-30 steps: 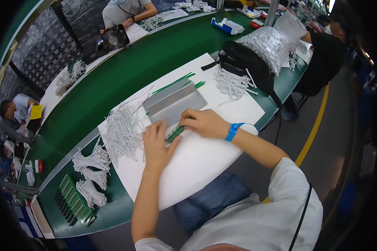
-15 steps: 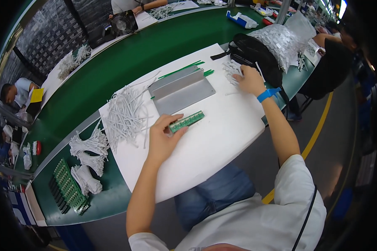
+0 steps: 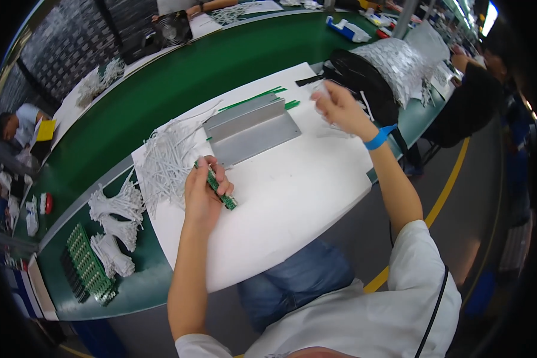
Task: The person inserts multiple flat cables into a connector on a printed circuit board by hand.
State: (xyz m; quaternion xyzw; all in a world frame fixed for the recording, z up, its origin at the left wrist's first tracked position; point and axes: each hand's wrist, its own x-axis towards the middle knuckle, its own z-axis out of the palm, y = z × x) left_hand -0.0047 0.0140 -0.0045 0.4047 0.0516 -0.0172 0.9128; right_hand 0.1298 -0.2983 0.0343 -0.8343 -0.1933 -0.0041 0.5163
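My left hand [image 3: 201, 194] is closed around a narrow green circuit board [image 3: 228, 201], which is turned edge-up and slants over the white sheet [image 3: 268, 215]. Raised at the far right of the sheet, my right hand [image 3: 343, 113] has its fingers pinched on a small whitish piece [image 3: 322, 92], too blurred to name. Below that hand lie small pale pieces [image 3: 333, 131]. Between the hands, farther back, rests a grey metal angle plate [image 3: 259, 140], with thin green strips [image 3: 253, 98] behind it. Loose white cables [image 3: 167, 158] are heaped left of the plate.
Bundled white cables [image 3: 118, 209] and a stack of green circuit boards [image 3: 89, 259] lie on the green bench to the left. A black bag [image 3: 364, 83] and a large translucent plastic bag [image 3: 394, 62] stand at the far right. Co-workers sit around the line.
My left hand has drawn slightly nearer to me and turned the circuit board from flat to edge-up. My right hand has lifted from the small pale pieces and moved left.
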